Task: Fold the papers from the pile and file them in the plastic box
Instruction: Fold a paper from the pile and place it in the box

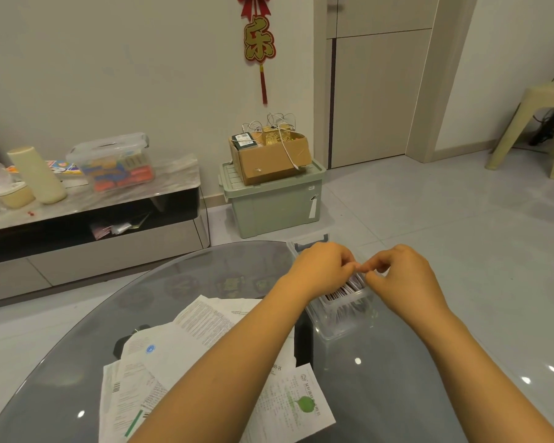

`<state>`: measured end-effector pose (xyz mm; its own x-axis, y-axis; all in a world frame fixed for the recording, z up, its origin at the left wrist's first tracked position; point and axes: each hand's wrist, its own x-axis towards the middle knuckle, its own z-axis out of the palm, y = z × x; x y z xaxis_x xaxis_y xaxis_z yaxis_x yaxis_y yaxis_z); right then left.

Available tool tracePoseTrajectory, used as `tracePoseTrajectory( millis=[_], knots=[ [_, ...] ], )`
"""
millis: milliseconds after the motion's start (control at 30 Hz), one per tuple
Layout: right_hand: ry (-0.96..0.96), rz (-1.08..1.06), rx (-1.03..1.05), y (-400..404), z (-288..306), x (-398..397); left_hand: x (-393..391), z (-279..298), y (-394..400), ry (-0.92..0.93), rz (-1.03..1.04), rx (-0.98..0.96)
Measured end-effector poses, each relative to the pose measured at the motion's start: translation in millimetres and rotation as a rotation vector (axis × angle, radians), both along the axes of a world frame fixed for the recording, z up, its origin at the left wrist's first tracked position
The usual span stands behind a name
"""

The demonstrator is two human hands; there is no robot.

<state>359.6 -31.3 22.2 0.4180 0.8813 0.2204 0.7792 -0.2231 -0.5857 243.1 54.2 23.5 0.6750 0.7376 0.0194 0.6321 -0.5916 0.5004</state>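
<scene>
Both hands are hovering over the open top of the clear plastic box, fingers curled inward and fingertips nearly meeting. The left hand is curling its fingers downward, and the right hand is doing the same just beside it; whether they are pinching a paper between them cannot be told, because the fingertips are hiding whatever lies there. Directly below the hands, folded papers are standing on edge in a row inside the box, their tops showing dark printed stripes.

Under the left forearm and off to its left, the pile of papers is lying loose and overlapping on the dark glass table, with one sheet bearing a green leaf print lying between the two forearms, nearer the person.

Beyond the hands, on the floor, a green storage bin is carrying a cardboard box full of cables. Farther to the left of the hands, a low cabinet is holding a clear lidded tub and a pale cylinder. A red ornament is hanging on the wall ahead, and a plastic stool is standing far off to the right.
</scene>
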Motion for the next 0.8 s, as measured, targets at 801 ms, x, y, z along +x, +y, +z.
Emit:
tracePoseTrajectory(
  millis=[801],
  knots=[
    [0.002,0.072,0.112,-13,5,-11,-16,13,-22,-0.108,0.152,0.119]
  ],
)
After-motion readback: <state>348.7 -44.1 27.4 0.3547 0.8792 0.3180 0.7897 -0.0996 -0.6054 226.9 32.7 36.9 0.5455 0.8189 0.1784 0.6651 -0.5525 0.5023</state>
